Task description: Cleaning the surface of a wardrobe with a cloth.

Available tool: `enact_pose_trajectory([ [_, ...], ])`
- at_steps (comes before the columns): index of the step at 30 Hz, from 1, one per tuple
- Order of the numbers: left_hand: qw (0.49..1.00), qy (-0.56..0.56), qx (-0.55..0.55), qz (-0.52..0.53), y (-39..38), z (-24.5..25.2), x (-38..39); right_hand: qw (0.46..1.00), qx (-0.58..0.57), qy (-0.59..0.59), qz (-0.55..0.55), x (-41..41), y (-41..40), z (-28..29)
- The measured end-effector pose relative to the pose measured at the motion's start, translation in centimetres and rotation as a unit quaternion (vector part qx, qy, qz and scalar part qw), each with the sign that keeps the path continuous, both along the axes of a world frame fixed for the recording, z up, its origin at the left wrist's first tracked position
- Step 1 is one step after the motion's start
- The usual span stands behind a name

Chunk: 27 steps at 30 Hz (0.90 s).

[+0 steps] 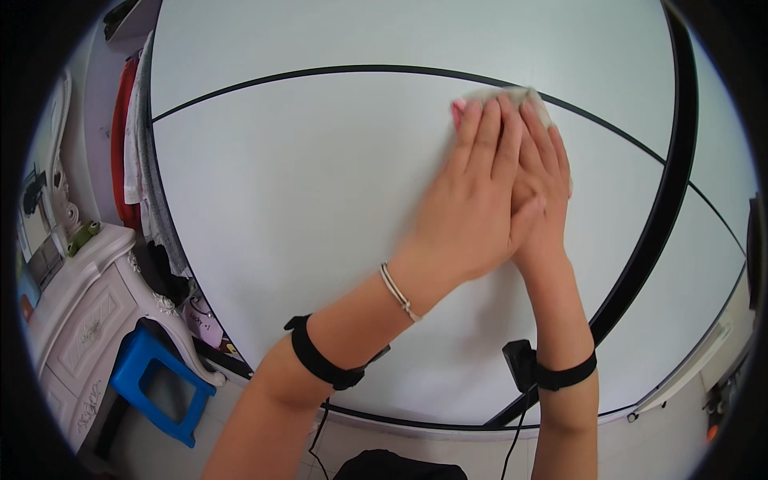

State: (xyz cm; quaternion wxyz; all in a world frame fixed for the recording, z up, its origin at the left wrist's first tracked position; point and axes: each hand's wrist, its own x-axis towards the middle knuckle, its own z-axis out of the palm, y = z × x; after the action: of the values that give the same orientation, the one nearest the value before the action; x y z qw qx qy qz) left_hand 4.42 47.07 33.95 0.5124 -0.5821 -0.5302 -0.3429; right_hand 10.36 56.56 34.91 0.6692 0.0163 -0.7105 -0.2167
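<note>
Both of my hands press a pale cloth with a pink edge (521, 95) flat against a white wardrobe door panel (300, 198), just at the thin black strip (372, 69) that crosses it. My left hand (471, 186) has its fingers stretched upward side by side, with the fingertips over the cloth. My right hand (543, 159) is beside it, and the left thumb lies across its back. Most of the cloth is hidden under the hands. Around my left wrist is a light bracelet (396, 291). Each forearm wears a black strap with a small device.
A thick black door frame (654, 228) runs down the right. To the left, a blue plastic stool (159, 384) stands by a carved white dressing table (90, 318). Clothes (135, 144) hang in the wardrobe's left opening. Thin black cables (516, 438) trail from the straps.
</note>
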Motion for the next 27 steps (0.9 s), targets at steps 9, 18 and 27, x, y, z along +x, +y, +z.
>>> enact_pose_trajectory([
  [9,0.967,-0.102,-0.232,0.027,-1.6,-17.6,2.2,0.987,-0.055,-0.111,-0.105,1.8,2.0,-21.0],
  [18,0.967,-0.084,-0.238,0.020,-0.3,-22.6,3.5,0.990,-0.043,-0.095,-0.100,2.9,4.1,-26.6],
  [27,0.991,-0.044,-0.123,-0.037,3.5,-7.9,4.2,0.992,-0.047,-0.007,-0.120,3.8,5.7,-9.9],
])
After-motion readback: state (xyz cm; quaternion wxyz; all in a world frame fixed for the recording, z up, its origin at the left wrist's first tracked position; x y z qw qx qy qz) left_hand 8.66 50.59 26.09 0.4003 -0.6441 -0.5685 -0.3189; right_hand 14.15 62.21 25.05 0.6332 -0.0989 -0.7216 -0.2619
